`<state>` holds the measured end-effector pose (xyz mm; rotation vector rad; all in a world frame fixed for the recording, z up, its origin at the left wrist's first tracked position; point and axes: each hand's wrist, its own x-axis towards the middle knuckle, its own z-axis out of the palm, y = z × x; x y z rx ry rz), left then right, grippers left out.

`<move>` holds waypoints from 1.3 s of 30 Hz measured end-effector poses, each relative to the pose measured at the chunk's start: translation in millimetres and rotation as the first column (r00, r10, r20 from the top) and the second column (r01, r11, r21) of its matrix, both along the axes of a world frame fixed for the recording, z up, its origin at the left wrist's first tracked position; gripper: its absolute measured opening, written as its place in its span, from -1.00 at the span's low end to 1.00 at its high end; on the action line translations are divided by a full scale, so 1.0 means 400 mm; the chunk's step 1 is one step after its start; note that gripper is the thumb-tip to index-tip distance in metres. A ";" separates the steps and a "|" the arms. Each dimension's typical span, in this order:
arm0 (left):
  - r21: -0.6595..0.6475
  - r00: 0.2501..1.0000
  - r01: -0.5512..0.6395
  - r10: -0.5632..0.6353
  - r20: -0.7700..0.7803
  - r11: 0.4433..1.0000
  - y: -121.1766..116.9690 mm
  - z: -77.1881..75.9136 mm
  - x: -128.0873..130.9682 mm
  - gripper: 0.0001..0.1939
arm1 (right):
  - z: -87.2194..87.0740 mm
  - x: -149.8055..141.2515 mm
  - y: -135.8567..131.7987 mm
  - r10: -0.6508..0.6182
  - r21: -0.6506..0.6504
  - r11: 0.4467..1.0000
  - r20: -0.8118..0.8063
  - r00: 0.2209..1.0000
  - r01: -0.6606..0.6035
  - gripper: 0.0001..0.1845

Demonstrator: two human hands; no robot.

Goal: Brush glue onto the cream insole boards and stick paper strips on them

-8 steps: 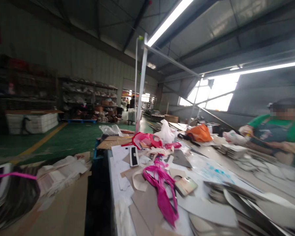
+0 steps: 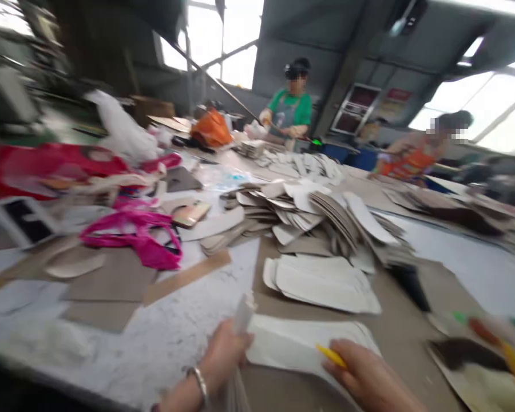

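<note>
My left hand (image 2: 225,346), with a bracelet at the wrist, is closed around a whitish strip-like piece (image 2: 244,312) that sticks up above its fingers; blur hides its kind. My right hand (image 2: 360,366) is wrapped round a slim yellow tool (image 2: 332,356), its tip toward the left. Between and under the hands lies a white flat cut piece (image 2: 287,343) with rounded corners. Just beyond it rests a small stack of similar white cut pieces (image 2: 326,283) on brown board (image 2: 274,312).
Farther back is a heap of curved grey-white pieces (image 2: 292,212). To the left lie a magenta bag (image 2: 150,243), a phone (image 2: 191,213) and a white-framed dark object (image 2: 28,217). Two people, in green (image 2: 302,109) and orange (image 2: 412,163), stand across the table.
My view has swung right and down toward the table. Both my hands are now in sight, and the magenta bag and the person in green appear farther left.
</note>
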<state>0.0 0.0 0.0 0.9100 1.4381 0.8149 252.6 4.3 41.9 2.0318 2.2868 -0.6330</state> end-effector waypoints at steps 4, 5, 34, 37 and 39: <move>-0.088 0.996 0.074 -0.079 -0.052 0.993 0.022 -0.043 0.007 -0.81 | 0.019 0.055 -0.064 -0.163 -0.047 0.985 0.065 0.985 0.166 -0.79; -0.093 0.995 0.077 -0.083 -0.064 0.993 0.022 -0.042 0.005 -0.80 | 0.021 0.054 -0.064 -0.211 -0.024 0.977 0.085 0.974 0.214 -0.77; -0.096 0.972 0.019 -0.041 -0.230 0.995 0.000 -0.045 0.015 -0.66 | -0.019 0.061 -0.050 -0.421 0.154 0.907 0.341 0.841 0.392 -0.87; -0.099 0.982 -0.002 -0.017 -0.187 0.995 -0.003 -0.037 0.015 -0.63 | -0.018 0.090 -0.069 -0.475 0.247 0.876 0.295 0.829 0.414 -0.82; -0.092 0.989 -0.018 0.004 -0.149 0.996 -0.005 -0.033 0.014 -0.61 | -0.022 0.106 -0.081 -0.498 0.265 0.858 0.220 0.839 0.439 -0.79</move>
